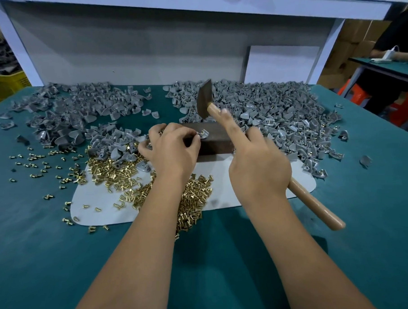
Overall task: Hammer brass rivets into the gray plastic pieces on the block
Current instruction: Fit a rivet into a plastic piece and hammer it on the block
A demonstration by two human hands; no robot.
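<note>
Gray plastic piece [203,133] on the block [213,140] is being pinched by the left hand [172,148]; the right hand [259,166] is gripping the hammer [205,100], forefinger extended.

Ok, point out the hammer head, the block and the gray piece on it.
hammer head [204,99]: head view, on its dark flat side.
block [217,143]: head view, on its front face.
gray piece [204,133]: head view, on its curved shell.

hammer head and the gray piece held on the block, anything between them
Nothing: in the head view the hammer head hangs raised above the gray piece, with only open air between; the heap shows behind.
</note>
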